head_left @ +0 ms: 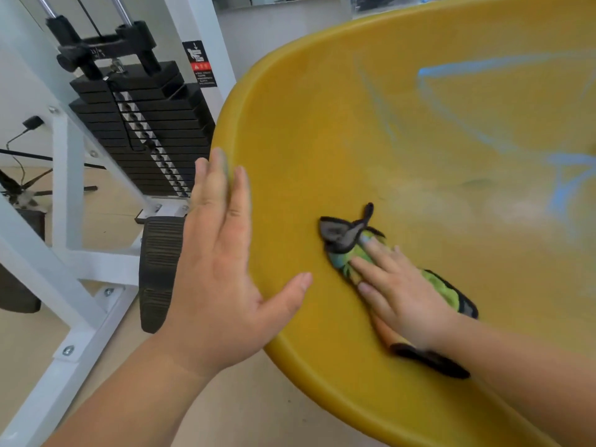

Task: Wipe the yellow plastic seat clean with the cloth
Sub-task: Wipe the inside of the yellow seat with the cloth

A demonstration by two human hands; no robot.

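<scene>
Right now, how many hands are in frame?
2. The left hand lies open at the left rim of the seat, thumb over the inside. The right hand presses the cloth flat inside the seat.

Bright, even light fills the view, leaving only faint, soft shadows on the smooth yellow plastic seat (403, 130). The wide lens bends the white metal machine frame (66, 175) toward the left edge. Motion blur smears the fingertips (219, 159) of the left hand (219, 269), the right hand (403, 295) and the crumpled green-and-black cloth (342, 243).
</scene>
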